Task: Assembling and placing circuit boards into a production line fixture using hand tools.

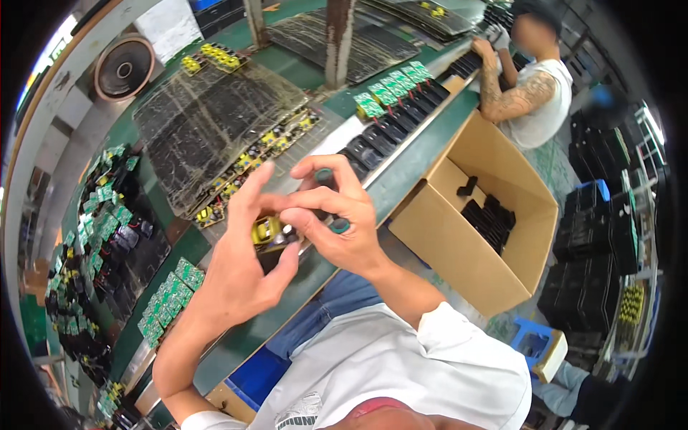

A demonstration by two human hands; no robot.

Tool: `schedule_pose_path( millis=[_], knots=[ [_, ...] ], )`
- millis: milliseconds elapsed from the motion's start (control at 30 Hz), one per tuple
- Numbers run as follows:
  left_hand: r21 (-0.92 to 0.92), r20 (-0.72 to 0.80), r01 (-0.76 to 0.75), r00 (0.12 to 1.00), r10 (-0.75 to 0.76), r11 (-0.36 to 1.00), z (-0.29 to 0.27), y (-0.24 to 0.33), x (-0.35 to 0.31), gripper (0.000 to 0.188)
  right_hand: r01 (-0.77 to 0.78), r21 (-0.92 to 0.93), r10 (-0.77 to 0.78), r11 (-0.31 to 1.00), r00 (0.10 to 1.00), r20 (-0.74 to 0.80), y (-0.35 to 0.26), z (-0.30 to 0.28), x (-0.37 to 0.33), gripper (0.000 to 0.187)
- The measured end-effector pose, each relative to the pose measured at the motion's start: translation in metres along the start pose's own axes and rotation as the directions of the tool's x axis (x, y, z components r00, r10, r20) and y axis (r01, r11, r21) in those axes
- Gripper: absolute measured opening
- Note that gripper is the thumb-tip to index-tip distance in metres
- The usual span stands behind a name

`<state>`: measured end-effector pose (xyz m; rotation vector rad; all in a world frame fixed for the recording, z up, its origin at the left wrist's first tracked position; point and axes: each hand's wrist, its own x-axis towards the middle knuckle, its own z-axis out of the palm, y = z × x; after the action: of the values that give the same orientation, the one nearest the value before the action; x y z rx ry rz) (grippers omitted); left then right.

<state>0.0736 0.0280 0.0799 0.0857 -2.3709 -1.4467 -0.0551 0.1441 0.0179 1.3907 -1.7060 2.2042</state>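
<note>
Between my hands, above the bench, is a small circuit board [266, 231] with a yellow-wrapped coil and shiny round parts, a dark piece below it. My left hand [240, 269] curls around the board from the left, thumb beneath it and fingers along its top. From the right, my right hand [342, 222] presses thumb and fingertips together at the board's upper edge. Green finger covers sit on two of its fingers. Part of the board is hidden behind my fingers. Beyond it lies a row of similar boards [247, 161] with yellow coils.
Black cases [387, 132] with green boards line the conveyor. A cardboard box [459, 229] with black pieces stands to the right. Green boards [168, 304] lie at left, near a heap of wired boards [104, 215]. A co-worker [530, 86] works at the far right.
</note>
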Motion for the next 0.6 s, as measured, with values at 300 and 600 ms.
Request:
schedule_pose_path(
  millis=[300, 600],
  knots=[
    [0.124, -0.014, -0.167, 0.985, 0.170, 0.978, -0.016, -0.011, -0.032, 0.033, -0.064, 0.258, 0.042, 0.964, 0.995, 0.090, -0.024, 0.014, -0.006, 0.004],
    [0.700, -0.147, -0.386, 0.746, 0.650, 0.601, -0.038, -0.016, -0.044, 0.018, -0.535, 0.752, 0.391, 0.385, 0.832, 0.392, -0.034, 0.067, -0.020, 0.020]
  ],
)
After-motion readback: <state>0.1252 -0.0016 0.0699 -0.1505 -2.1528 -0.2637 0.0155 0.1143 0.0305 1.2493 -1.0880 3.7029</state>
